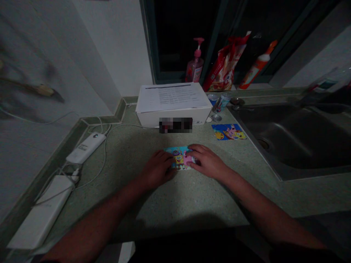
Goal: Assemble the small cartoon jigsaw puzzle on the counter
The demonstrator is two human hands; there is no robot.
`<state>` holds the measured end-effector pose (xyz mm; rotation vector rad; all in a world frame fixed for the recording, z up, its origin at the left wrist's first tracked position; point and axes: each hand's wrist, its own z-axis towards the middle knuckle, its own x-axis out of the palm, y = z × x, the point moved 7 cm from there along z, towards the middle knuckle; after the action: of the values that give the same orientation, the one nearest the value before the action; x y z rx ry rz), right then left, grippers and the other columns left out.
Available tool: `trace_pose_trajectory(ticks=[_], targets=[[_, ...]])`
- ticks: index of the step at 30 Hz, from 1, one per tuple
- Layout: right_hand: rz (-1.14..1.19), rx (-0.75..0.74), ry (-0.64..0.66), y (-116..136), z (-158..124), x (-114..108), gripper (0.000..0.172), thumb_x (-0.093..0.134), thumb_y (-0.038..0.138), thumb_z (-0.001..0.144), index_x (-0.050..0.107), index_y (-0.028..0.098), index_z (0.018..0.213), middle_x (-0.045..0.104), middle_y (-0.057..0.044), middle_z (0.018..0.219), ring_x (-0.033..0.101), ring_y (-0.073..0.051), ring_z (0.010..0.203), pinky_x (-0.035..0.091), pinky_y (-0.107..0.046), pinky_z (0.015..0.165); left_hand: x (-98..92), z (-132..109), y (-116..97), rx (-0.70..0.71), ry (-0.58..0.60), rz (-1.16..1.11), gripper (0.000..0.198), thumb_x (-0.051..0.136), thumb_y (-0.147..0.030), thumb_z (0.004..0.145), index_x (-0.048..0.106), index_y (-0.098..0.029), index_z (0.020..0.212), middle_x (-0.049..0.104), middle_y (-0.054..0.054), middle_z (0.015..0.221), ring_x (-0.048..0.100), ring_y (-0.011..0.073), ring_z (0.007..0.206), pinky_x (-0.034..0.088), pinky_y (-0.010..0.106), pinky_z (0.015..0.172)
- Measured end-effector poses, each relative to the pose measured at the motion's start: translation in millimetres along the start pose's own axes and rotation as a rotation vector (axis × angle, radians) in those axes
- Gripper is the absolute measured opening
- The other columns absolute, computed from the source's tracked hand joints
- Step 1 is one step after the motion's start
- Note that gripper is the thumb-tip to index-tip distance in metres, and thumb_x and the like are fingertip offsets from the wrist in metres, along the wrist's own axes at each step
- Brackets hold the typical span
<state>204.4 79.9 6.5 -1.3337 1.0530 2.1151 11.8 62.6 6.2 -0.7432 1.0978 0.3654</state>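
Note:
A small cartoon picture card (179,157), showing a yellow square figure and a pink one on light blue, lies on the countertop between my hands. My left hand (159,168) holds its left edge, with curled fingers over that side. At the right edge, my right hand (207,160) grips the card between the thumb at the near side and fingers at the far corner. Both hands cover the card's ends. A second cartoon card (229,132), mostly dark blue, lies flat farther back to the right, apart from my hands.
Behind the card stands a white box (148,117) with a printed sheet (175,96) on top. Power banks (86,148) and cables lie left. A metal sink (301,135) is at right. Cans (222,103), a pump bottle (194,67) and a red bag (226,67) stand at the back.

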Motion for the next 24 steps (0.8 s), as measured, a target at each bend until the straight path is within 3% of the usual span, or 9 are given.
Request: trace_pose_trajectory(ticks=[7,18,21,24], targets=[[0.017,-0.019,0.069,12.7,-9.1,-6.2,0.045,0.084,0.032,0.089,0.069,0.029,0.131,0.068,-0.010,0.140,0.065,-0.031,0.129,0.055,-0.053,0.110,-2.1,0.4,-2.5,0.010,-0.001,-0.011,0.028,0.071,-0.028,0.095,0.073,-0.023,0.122,0.074,0.011,0.125,0.065,0.0309,0.115,0.047,0.054,0.108],[-0.098,-0.097,0.067,14.7,-3.6,-3.1,0.035,0.074,0.028,0.096,0.069,0.024,0.130,0.071,-0.012,0.135,0.066,-0.031,0.127,0.052,-0.056,0.114,-1.2,-0.5,3.3,-0.023,-0.039,0.011,0.029,0.070,-0.027,0.095,0.072,-0.021,0.123,0.075,0.012,0.124,0.065,0.0313,0.117,0.047,0.054,0.109],[-0.087,-0.042,0.006,3.5,-2.1,-15.6,0.023,0.067,0.029,0.101,0.073,0.026,0.123,0.074,-0.010,0.131,0.070,-0.030,0.121,0.056,-0.053,0.107,-12.5,-0.9,13.2,-0.130,-0.121,-0.051,0.020,0.065,-0.027,0.097,0.074,-0.021,0.114,0.077,0.011,0.114,0.068,0.0294,0.109,0.049,0.051,0.105],[-0.038,0.095,-0.119,-20.7,-6.1,-32.0,0.023,0.054,0.027,0.105,0.076,0.025,0.114,0.078,-0.008,0.119,0.074,-0.027,0.110,0.061,-0.048,0.097,-27.8,-5.8,36.9,-0.387,-0.274,-0.178,0.019,0.057,-0.032,0.100,0.073,-0.021,0.097,0.076,0.010,0.101,0.069,0.0275,0.099,0.052,0.046,0.095]])
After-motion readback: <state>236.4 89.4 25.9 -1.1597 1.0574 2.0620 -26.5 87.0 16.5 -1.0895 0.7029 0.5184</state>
